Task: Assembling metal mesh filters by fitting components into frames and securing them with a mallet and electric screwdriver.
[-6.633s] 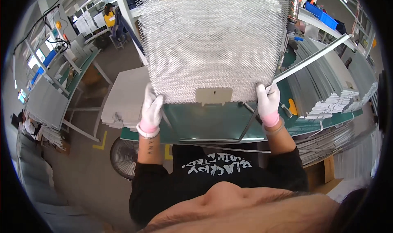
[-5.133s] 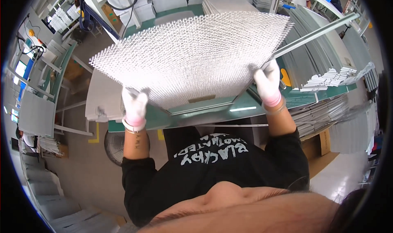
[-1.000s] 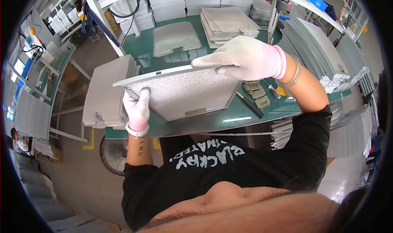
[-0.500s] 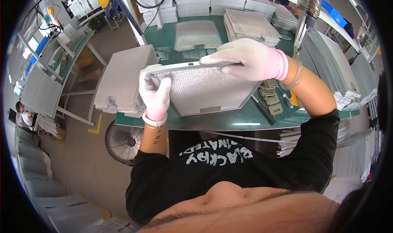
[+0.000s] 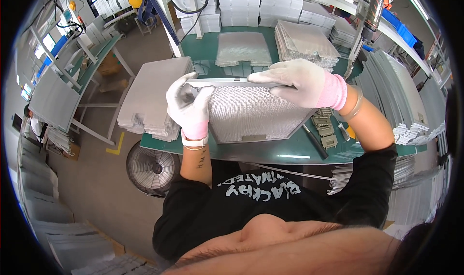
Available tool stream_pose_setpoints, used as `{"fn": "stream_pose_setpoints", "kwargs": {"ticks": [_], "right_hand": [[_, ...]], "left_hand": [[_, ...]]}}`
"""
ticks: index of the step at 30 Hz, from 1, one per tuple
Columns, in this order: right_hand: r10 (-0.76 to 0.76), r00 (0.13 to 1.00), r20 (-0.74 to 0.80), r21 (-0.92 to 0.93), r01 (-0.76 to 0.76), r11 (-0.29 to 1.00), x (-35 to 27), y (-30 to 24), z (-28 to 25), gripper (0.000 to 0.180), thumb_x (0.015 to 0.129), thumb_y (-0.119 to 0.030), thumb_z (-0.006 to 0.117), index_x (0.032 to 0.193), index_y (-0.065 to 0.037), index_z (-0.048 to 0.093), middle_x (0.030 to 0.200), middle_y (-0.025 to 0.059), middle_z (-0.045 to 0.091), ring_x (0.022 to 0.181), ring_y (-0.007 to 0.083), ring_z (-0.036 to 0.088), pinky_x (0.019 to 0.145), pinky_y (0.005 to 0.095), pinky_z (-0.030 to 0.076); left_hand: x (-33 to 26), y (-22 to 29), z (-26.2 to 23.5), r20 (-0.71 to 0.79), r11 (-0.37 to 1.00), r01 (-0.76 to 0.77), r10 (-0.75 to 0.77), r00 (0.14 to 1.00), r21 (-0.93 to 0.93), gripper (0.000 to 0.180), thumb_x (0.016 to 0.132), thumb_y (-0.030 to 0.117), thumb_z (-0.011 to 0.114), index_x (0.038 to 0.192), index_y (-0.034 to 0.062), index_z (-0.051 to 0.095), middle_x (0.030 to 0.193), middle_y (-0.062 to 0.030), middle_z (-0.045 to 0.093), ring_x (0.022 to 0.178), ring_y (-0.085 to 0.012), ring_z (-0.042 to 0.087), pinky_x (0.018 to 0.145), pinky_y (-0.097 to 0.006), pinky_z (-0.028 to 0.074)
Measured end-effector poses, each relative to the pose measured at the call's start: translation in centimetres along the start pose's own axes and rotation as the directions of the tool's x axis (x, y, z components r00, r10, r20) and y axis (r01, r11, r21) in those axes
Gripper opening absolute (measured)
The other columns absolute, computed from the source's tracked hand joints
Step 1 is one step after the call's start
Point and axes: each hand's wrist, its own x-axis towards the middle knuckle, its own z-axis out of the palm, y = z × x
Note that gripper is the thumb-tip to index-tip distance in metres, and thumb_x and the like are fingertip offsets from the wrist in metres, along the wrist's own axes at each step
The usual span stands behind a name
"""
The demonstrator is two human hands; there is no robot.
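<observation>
A square metal mesh filter panel (image 5: 258, 114) with a silver frame lies tilted over the green workbench (image 5: 270, 152) in front of me. My left hand (image 5: 189, 103), in a white glove, grips its left edge near the top corner. My right hand (image 5: 299, 82), gloved with a pink cuff, rests along the panel's far top edge and holds the frame rail there. A small tab sits at the middle of the panel's near edge.
A stack of finished grey panels (image 5: 152, 98) lies at my left. Loose mesh sheets (image 5: 242, 48) and a mesh pile (image 5: 304, 42) sit at the back. Small metal clips (image 5: 325, 130) and a dark tool (image 5: 315, 141) lie at right. A fan (image 5: 152, 169) stands on the floor.
The panel has come down from upright in front of me to nearly flat over the bench. My right hand moved to its far edge and my left hand slid up the left side.
</observation>
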Motion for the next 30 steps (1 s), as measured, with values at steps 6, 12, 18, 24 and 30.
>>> {"fn": "stream_pose_setpoints", "kwargs": {"ticks": [6,12,18,24,30], "right_hand": [[0.03,1.0,0.0,-0.001,-0.03,1.0,-0.1,0.3,0.0,0.055,0.084,-0.002,0.057,0.139,-0.008,0.058,0.105,0.0193,0.065,0.1,0.0388,0.063,0.09,0.0441,0.051],[0.06,0.998,0.016,-0.022,-0.06,0.998,0.0,-0.4,-0.2,0.055,0.084,-0.001,0.055,0.139,-0.007,0.058,0.103,0.0197,0.065,0.1,0.0392,0.063,0.089,0.0447,0.051],[0.041,0.999,-0.001,-0.051,-0.041,0.998,0.1,-0.3,0.2,0.054,0.084,-0.001,0.056,0.137,-0.007,0.059,0.099,0.0195,0.065,0.094,0.0386,0.064,0.086,0.0442,0.052],[0.053,0.998,0.03,-0.017,-0.053,0.998,0.1,-1.2,0.2,0.054,0.083,-0.002,0.059,0.136,-0.009,0.061,0.095,0.0177,0.064,0.089,0.0364,0.063,0.081,0.0419,0.053],[-0.216,0.961,-0.172,-0.565,0.083,0.821,0.0,-2.4,0.1,0.043,0.08,-0.005,0.066,0.123,-0.009,0.067,0.089,0.0092,0.065,0.081,0.0298,0.064,0.073,0.0393,0.051]], "left_hand": [[-1.0,0.6,0.7,-0.043,0.965,0.026,-0.015,0.999,0.261,0.043,0.084,-0.002,0.077,0.125,-0.0034,0.065,0.113,-0.0118,0.073,0.081,-0.0076,0.059,0.073,-0.021,0.05],[-1.2,0.7,0.7,-0.028,0.932,-0.029,0.042,0.999,0.362,0.032,0.098,-0.001,0.059,0.129,-0.0088,0.062,0.116,-0.0139,0.072,0.102,-0.0155,0.066,0.093,-0.029,0.051],[-0.9,-0.7,-0.3,-0.011,0.896,-0.109,0.126,0.992,0.43,0.034,0.093,0.002,0.065,0.126,-0.0063,0.064,0.106,-0.0175,0.072,0.091,-0.0245,0.07,0.083,-0.033,0.055],[-1.3,-0.4,-0.6,-0.045,0.987,0.151,-0.153,0.987,-0.056,0.034,0.092,-0.002,0.065,0.126,-0.0044,0.063,0.107,-0.0127,0.07,0.091,-0.0179,0.066,0.082,-0.03,0.053],[-2.0,-3.2,-1.5,0.218,0.964,0.177,-0.133,0.967,-0.198,0.043,0.095,-0.002,0.058,0.136,0.0024,0.045,0.12,-0.0112,0.059,0.1,-0.0139,0.059,0.09,-0.028,0.049]]}}
